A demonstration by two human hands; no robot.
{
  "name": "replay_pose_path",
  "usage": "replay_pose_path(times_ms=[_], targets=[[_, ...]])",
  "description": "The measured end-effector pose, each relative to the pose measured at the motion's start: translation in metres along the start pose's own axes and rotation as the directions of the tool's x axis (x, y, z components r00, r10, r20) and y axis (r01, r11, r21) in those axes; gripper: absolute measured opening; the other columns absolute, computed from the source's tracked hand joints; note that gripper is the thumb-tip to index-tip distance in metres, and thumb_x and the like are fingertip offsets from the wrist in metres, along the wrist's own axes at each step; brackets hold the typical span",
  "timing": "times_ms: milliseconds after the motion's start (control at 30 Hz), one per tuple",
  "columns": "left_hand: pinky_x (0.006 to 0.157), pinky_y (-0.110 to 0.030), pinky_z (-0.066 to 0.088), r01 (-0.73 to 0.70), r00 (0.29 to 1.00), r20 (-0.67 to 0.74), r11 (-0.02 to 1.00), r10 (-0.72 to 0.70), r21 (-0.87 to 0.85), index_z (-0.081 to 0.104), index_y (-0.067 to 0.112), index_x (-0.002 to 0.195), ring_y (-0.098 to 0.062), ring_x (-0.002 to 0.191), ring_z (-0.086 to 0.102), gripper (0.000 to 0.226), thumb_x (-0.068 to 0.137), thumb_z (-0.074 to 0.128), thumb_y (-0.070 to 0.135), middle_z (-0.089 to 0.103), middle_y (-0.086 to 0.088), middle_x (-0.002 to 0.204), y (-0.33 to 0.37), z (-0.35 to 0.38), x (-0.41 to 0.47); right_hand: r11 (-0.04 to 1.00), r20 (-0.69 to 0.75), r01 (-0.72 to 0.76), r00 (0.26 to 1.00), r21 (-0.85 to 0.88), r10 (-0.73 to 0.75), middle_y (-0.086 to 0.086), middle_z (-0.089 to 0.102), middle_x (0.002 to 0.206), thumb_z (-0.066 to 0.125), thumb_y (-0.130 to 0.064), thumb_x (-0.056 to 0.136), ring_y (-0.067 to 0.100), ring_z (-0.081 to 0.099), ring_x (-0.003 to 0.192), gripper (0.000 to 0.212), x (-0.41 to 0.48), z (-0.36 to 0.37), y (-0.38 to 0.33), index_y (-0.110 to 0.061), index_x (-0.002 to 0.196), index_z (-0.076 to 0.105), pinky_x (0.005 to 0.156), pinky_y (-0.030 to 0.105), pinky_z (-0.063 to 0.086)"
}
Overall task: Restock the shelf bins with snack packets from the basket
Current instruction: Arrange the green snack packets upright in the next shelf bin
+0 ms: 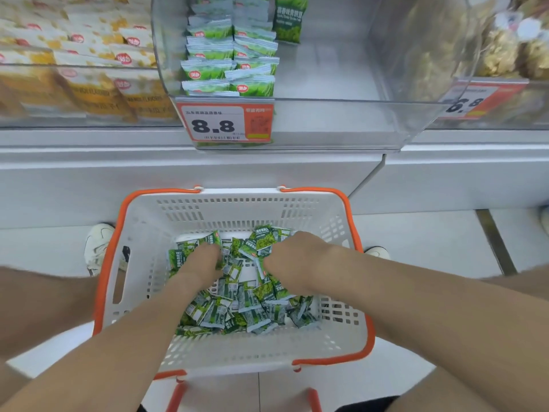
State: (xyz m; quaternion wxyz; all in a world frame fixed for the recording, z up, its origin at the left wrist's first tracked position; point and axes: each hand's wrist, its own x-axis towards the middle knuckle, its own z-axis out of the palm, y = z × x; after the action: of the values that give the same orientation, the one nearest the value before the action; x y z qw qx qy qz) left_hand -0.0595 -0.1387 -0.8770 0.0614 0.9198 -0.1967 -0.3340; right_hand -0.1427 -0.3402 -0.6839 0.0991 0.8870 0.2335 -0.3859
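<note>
A white basket with orange rim (208, 209) stands on the floor below the shelf, holding a heap of several small green snack packets (246, 310). Both my hands are down in the heap. My left hand (200, 263) presses into the packets on the left, fingers curled around some. My right hand (292, 260) is closed over packets on the right; its fingertips are hidden among them. Above, a clear shelf bin (341, 123) holds two neat stacks of the same green packets (230, 55) on its left side, with bare room on its right.
An orange price tag reading 8.8 (222, 123) hangs on the bin's front. A bin of yellow packets (89, 69) lies to the left, and a bin of pale snacks (511, 49) to the right. My shoes (96, 248) flank the basket on the tiled floor.
</note>
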Motion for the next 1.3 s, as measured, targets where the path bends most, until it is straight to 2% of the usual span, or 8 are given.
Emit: replay_pose_path(times_ms=[100, 233, 400, 567, 767, 900, 1200, 1300], targets=[[0.065, -0.028, 0.049, 0.034, 0.999, 0.003, 0.93, -0.036, -0.366, 0.063, 0.013, 0.1, -0.018, 0.078, 0.061, 0.022, 0.087, 0.081, 0.018, 0.064, -0.004, 0.099, 0.011, -0.012, -0.004, 1.0, -0.013, -0.011, 1.0, 0.008, 0.011, 0.002, 0.044, 0.079, 0.05, -0.003, 0.098, 0.019, 0.047, 0.062, 0.012, -0.006, -0.008, 0.002, -0.015, 0.101, 0.052, 0.058, 0.035, 0.046], [0.068, -0.036, 0.053, 0.089, 0.995, 0.093, 0.604, -0.025, -0.792, 0.066, 0.009, 0.09, -0.021, 0.079, 0.057, 0.006, 0.095, 0.065, 0.007, 0.062, -0.008, 0.089, 0.04, -0.053, -0.022, 0.998, -0.07, -0.062, 0.996, 0.031, 0.064, 0.002, 0.041, 0.077, 0.049, 0.0, 0.097, 0.018, 0.046, 0.061, 0.013, -0.023, -0.026, 0.01, -0.013, 0.093, 0.049, 0.053, 0.033, 0.041], [0.067, -0.035, 0.051, 0.179, 0.956, 0.218, 0.196, 0.195, -0.964, 0.063, 0.003, 0.107, -0.026, 0.088, 0.053, 0.032, 0.09, 0.037, -0.003, 0.053, -0.016, 0.119, 0.074, -0.119, -0.059, 0.986, -0.327, -0.072, 0.938, 0.151, 0.118, 0.001, 0.047, 0.082, 0.063, -0.012, 0.094, 0.024, 0.06, 0.079, 0.018, -0.039, -0.038, 0.031, -0.013, 0.105, 0.047, 0.065, 0.039, 0.053], [0.063, -0.031, 0.045, 0.174, 0.917, 0.183, 0.057, 0.354, -0.983, 0.063, 0.004, 0.097, -0.021, 0.063, 0.051, 0.031, 0.088, 0.033, -0.001, 0.066, -0.017, 0.103, 0.1, -0.164, -0.101, 0.873, -0.549, 0.148, 0.822, 0.465, 0.153, -0.005, 0.062, 0.099, 0.079, -0.029, 0.082, 0.018, 0.056, 0.09, 0.035, -0.055, -0.052, 0.039, -0.025, 0.105, 0.052, 0.077, 0.039, 0.05], [0.065, -0.03, 0.054, -0.081, 0.92, 0.007, 0.207, 0.393, -0.975, 0.063, 0.005, 0.129, -0.027, 0.074, 0.064, 0.038, 0.108, 0.048, 0.032, 0.07, -0.017, 0.113, 0.11, -0.204, -0.125, 0.758, -0.651, 0.192, 0.664, 0.624, 0.368, -0.002, 0.072, 0.078, 0.075, -0.032, 0.089, 0.017, 0.066, 0.076, 0.012, -0.081, -0.075, 0.059, -0.022, 0.093, 0.07, 0.075, 0.038, 0.054], [0.075, -0.034, 0.06, -0.446, 0.852, -0.256, 0.375, 0.457, -0.813, 0.069, 0.003, 0.12, -0.028, 0.083, 0.072, 0.023, 0.099, 0.068, 0.012, 0.076, -0.02, 0.103, 0.116, -0.218, -0.142, 0.615, -0.635, 0.304, 0.636, 0.728, 0.437, 0.003, 0.075, 0.078, 0.072, -0.024, 0.091, 0.024, 0.07, 0.07, 0.006, -0.093, -0.085, 0.069, -0.021, 0.097, 0.072, 0.071, 0.049, 0.059], [0.065, -0.032, 0.061, -0.556, 0.831, -0.465, 0.429, 0.305, -0.712, 0.067, 0.008, 0.117, -0.02, 0.069, 0.075, 0.021, 0.096, 0.071, 0.007, 0.079, -0.013, 0.086, 0.141, -0.246, -0.159, 0.318, -0.593, 0.511, 0.583, 0.799, 0.556, 0.001, 0.08, 0.089, 0.083, -0.015, 0.087, 0.017, 0.076, 0.085, 0.015, -0.115, -0.107, 0.07, -0.013, 0.101, 0.076, 0.088, 0.041, 0.06], [0.062, -0.024, 0.047, -0.548, 0.73, -0.668, 0.704, 0.14, -0.451, 0.062, 0.022, 0.11, 0.002, 0.055, 0.064, 0.033, 0.088, 0.083, 0.033, 0.075, 0.005, 0.066, 0.147, -0.266, -0.159, 0.305, -0.587, 0.534, 0.507, 0.789, 0.631, 0.002, 0.08, 0.091, 0.079, -0.012, 0.09, 0.02, 0.076, 0.088, 0.011, -0.115, -0.122, 0.079, -0.012, 0.1, 0.075, 0.087, 0.04, 0.059]])
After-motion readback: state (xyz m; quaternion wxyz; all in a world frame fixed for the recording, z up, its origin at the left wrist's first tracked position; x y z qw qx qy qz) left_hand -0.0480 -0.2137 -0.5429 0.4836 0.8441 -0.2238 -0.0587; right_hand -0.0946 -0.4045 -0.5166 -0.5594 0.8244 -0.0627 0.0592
